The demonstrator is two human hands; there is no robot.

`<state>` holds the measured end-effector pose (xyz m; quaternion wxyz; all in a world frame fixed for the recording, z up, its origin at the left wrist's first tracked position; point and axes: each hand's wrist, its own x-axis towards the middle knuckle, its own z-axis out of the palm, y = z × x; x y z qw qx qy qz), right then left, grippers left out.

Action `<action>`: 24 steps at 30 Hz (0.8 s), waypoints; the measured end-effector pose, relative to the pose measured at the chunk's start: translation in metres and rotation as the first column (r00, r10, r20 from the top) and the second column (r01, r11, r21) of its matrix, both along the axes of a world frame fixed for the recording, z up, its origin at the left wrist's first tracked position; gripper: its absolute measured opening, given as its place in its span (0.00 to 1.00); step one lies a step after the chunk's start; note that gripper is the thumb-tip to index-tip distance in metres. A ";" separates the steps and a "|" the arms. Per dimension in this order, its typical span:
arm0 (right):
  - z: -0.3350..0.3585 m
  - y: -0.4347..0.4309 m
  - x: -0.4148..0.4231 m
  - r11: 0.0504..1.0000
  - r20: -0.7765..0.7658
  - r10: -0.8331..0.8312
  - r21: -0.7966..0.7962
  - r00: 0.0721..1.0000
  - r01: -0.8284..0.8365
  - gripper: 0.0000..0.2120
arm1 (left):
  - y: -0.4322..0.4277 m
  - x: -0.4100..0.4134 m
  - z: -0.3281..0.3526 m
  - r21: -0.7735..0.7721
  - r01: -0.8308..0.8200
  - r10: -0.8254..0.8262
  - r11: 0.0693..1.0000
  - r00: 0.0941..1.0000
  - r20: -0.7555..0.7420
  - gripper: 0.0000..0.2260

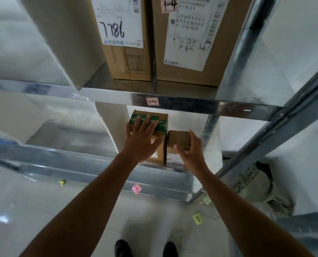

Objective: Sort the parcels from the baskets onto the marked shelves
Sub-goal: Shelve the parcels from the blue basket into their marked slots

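Observation:
Two small cardboard parcels stand side by side on a lower metal shelf (84,164). The left one, a box with green tape (160,120) across its top, has my left hand (142,140) lying flat on it, fingers straight. The smaller brown box (178,140) to its right sits between the thumb and fingers of my right hand (189,151), which cups its right side and front with loosely bent fingers. Whether that hand grips the box is unclear.
The shelf above (182,101) carries a pink "1-4" tag (152,101) and two large cartons, one marked 7786 (121,34), the other (187,39) tagged 1-4. A metal upright (276,125) runs on the right. Pink (136,188) and yellow (197,219) notes mark lower edges.

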<state>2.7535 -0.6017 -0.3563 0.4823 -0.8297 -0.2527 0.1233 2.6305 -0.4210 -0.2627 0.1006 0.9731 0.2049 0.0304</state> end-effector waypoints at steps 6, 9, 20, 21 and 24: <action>0.027 -0.005 -0.011 1.000 0.011 0.000 0.006 1.000 0.000 0.45 | 0.001 -0.016 0.007 0.016 -0.021 0.020 1.000 0.997 0.075 0.37; 0.050 -0.009 -0.027 0.999 0.083 -0.040 0.012 0.996 0.039 0.44 | -0.002 -0.042 0.013 0.028 0.003 -0.007 1.000 0.988 0.152 0.36; 0.072 0.098 -0.220 0.889 0.389 0.426 -0.346 0.817 -0.299 0.33 | 0.065 -0.275 -0.015 -0.102 -0.282 0.293 0.954 0.949 0.116 0.34; 0.066 0.116 -0.242 0.847 0.369 0.498 -0.401 0.785 -0.348 0.33 | 0.076 -0.303 -0.020 -0.127 -0.326 0.339 0.937 0.936 0.098 0.34; 0.044 0.170 -0.310 0.715 0.294 0.663 -0.522 0.688 -0.465 0.32 | 0.102 -0.389 -0.041 -0.168 -0.452 0.468 0.876 0.881 0.072 0.34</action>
